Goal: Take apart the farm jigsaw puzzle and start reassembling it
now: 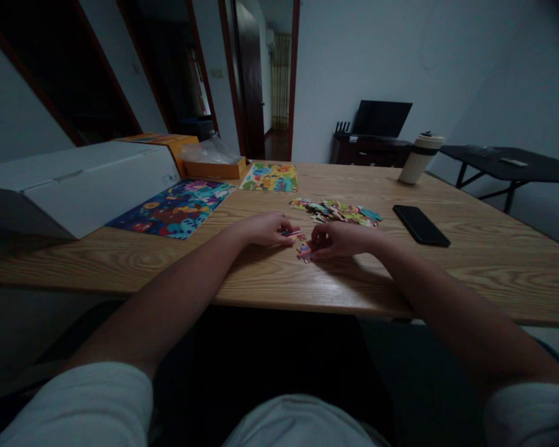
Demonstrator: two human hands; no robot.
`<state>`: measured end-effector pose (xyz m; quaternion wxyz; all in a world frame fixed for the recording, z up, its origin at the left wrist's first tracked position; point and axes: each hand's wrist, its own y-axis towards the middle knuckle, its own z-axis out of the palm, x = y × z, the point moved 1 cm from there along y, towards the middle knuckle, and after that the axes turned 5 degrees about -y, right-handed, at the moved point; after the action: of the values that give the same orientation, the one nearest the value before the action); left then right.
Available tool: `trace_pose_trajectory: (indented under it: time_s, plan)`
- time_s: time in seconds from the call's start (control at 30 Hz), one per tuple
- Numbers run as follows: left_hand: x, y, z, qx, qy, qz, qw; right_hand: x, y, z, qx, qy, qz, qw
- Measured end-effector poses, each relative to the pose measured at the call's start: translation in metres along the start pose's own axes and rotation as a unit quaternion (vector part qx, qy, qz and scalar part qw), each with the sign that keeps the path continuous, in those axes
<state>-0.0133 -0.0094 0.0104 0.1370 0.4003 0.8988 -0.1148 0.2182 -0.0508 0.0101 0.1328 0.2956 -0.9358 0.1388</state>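
My left hand is closed on a small reddish jigsaw puzzle piece, just above the table. Beside it, my right hand has its fingers pinched on a purple and orange puzzle piece close to the wood. The two pieces are near each other; whether they touch I cannot tell. Behind my right hand lies a loose heap of colourful puzzle pieces. Farther back are a bright animal picture sheet and, to the left, a dark blue picture sheet.
A long white box stands on the left, with an orange box holding clear plastic behind it. On the right lie a black phone and, farther off, a cream tumbler. The wooden table's front edge runs close to me.
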Motion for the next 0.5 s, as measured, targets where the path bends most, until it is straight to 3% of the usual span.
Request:
trace_pose_trajectory:
  time_s: [0.13, 0.5]
  plan:
    - [-0.0006, -0.0019, -0.0018, 0.005, -0.019, 0.007, 1.0, 0.0047, 0.0045, 0.0057, -0.027, 0.014, -0.019, 0.999]
    - [0.0009, 0.0001, -0.0005, 0.02, -0.039, -0.002, 0.999, 0.008, 0.0059, 0.0067, -0.02, 0.04, -0.072, 0.996]
